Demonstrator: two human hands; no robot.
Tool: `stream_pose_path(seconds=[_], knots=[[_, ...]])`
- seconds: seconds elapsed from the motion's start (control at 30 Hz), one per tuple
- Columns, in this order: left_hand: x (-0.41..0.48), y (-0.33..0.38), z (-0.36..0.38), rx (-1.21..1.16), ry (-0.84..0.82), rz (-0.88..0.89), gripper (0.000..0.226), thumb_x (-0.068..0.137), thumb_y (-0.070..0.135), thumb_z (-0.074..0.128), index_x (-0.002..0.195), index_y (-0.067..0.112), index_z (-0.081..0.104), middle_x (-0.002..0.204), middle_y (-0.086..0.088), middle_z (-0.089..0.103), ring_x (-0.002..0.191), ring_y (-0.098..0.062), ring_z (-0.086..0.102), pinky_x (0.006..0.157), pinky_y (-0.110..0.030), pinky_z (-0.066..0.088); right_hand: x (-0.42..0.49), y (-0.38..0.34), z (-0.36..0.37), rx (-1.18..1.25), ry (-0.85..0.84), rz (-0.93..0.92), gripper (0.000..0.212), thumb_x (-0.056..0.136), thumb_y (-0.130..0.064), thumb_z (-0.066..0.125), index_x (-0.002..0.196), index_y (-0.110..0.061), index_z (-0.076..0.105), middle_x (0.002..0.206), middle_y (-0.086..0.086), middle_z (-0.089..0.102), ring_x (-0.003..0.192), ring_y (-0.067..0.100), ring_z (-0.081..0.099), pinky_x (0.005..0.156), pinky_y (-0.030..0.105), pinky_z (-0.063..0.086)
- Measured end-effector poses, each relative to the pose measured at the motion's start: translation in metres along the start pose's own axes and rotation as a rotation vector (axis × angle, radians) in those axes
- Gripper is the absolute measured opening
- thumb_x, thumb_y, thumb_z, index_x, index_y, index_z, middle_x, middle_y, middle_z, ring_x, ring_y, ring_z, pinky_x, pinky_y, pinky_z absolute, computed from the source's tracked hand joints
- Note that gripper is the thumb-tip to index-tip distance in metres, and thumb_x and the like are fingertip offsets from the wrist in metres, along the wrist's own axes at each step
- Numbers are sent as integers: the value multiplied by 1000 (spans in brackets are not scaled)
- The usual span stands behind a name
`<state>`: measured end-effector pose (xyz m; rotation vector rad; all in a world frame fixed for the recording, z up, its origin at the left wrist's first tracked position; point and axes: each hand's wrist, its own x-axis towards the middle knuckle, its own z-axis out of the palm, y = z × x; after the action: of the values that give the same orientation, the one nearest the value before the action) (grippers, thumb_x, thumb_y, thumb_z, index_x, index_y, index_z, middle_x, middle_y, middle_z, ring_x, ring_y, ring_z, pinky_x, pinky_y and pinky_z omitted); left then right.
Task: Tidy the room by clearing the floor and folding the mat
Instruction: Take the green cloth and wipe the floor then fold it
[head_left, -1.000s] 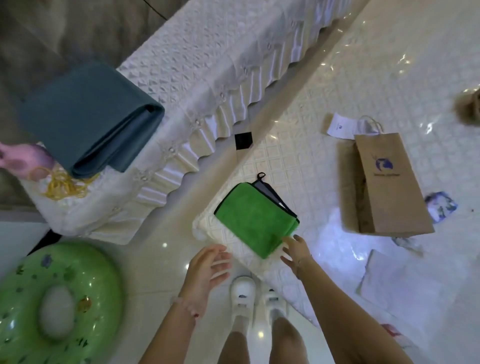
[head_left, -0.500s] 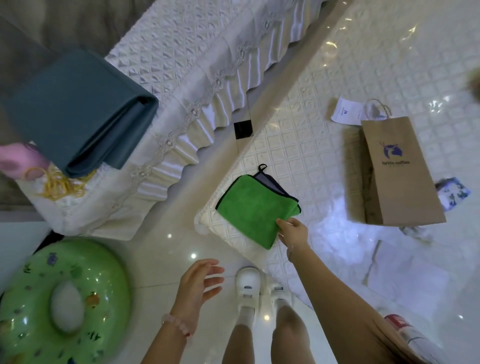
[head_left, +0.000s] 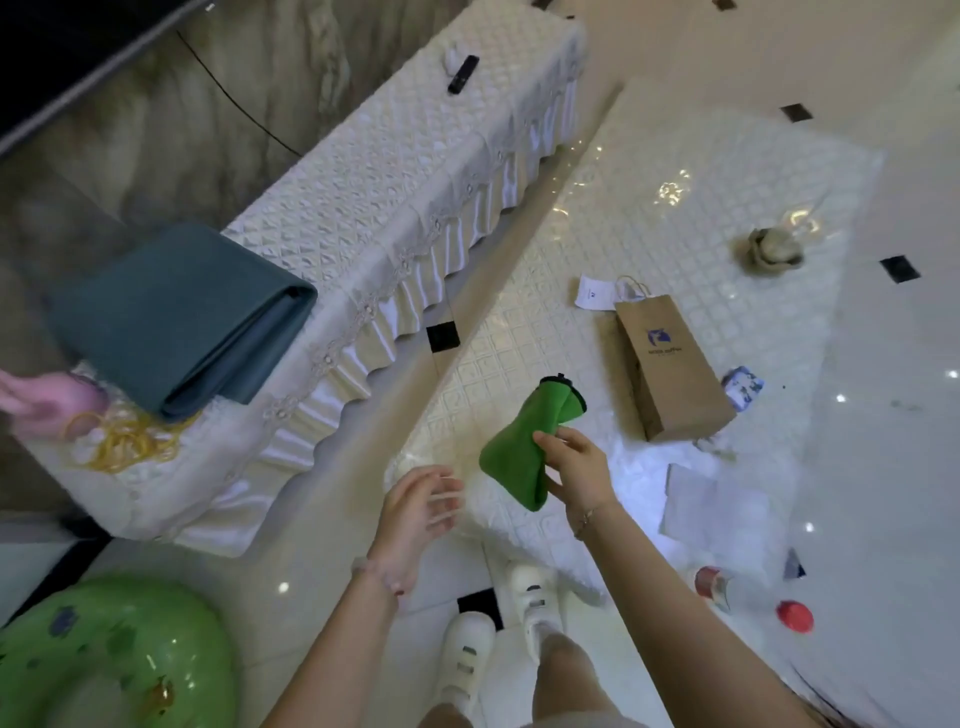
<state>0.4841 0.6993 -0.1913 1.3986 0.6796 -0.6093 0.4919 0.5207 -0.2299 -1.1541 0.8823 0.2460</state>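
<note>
Holds a green cloth (head_left: 519, 457) up in the right hand (head_left: 574, 467). Pinches it at its near side, thumb on top and fingers curled under. Hangs bunched up, with a dark edge at the far end. Floats over the near corner of the bumpy white mat (head_left: 675, 218) on the floor.

Holds the left hand (head_left: 421, 506) out with nothing in it, fingers loose and spread. Sits just left of the cloth and does not touch it. Near the right hand, but apart from it.

Farther out on the mat: a brown paper bag (head_left: 670, 364) lying flat, just past the cloth. Beside the bag's handles, a small white card (head_left: 593, 293). To the right of the bag, a little blue and white packet (head_left: 744, 387). Near the right arm, a white paper sheet (head_left: 711, 504) and a red cap (head_left: 795, 617).

To the left, a long bench (head_left: 389, 171) under a white cover, with a folded blue cloth (head_left: 182, 317) and yellow rubber bands (head_left: 130, 439) on top. Down in the left corner, a green swim ring (head_left: 114, 654).
</note>
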Motion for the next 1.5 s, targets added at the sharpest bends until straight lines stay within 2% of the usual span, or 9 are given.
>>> stream_pose_path(seconds=[0.13,0.33,0.47,0.57,0.7,0.8,0.93,1.13,1.5], knots=[[-30,6,-7,-9,-125,89,16,96,10,46,96,7,61,84,-6,65,72,-19,60,66,-27,50,-65,4,-3,86,53,-101,2,87,-13,63,87,-15,63,91,4,66,88,16,62,69,30,52],[-64,6,4,69,-328,161,15,95,13,47,98,7,61,86,-5,65,77,-18,61,71,-31,51,-141,22,-26,186,150,-200,9,88,-17,62,95,-12,65,92,3,65,87,15,59,71,34,50],[-98,-6,30,138,-459,183,17,96,17,46,99,9,61,90,-6,65,81,-19,61,78,-35,51,-188,34,-66,241,260,-270,13,86,-17,63,96,-8,64,90,6,65,82,17,61,75,34,50],[-125,-22,57,208,-549,193,18,97,16,44,98,9,61,89,-5,66,82,-19,62,84,-38,50,-219,45,-105,306,352,-299,12,85,-19,64,92,-9,62,88,4,64,88,22,62,86,42,51],[-162,-50,102,289,-651,199,18,97,15,44,95,9,61,87,-5,66,78,-19,62,78,-36,50,-256,60,-160,429,469,-329,12,86,-16,63,92,-6,60,99,12,65,94,28,63,91,46,51],[-196,-78,143,350,-737,194,18,97,13,44,95,8,61,86,-6,66,78,-20,61,78,-36,51,-287,72,-206,495,548,-353,15,87,-16,62,99,-6,62,106,17,67,98,31,65,89,46,53],[-246,-124,203,413,-829,161,17,95,10,45,96,8,61,85,-6,67,75,-18,62,73,-33,50,-332,88,-272,554,606,-389,12,88,-15,61,98,-8,61,102,15,68,86,25,67,76,37,55],[-311,-194,285,458,-953,100,15,93,9,47,93,9,62,76,0,70,74,-18,63,73,-32,51,-385,117,-378,598,753,-417,8,88,-13,60,95,-9,61,76,4,70,61,11,68,53,24,51],[-357,-246,400,587,-1051,124,16,95,12,47,99,10,62,91,-4,66,81,-18,63,74,-27,54,-407,117,-505,626,922,-442,21,92,-13,56,113,-10,52,86,9,69,73,22,66,62,30,51]])
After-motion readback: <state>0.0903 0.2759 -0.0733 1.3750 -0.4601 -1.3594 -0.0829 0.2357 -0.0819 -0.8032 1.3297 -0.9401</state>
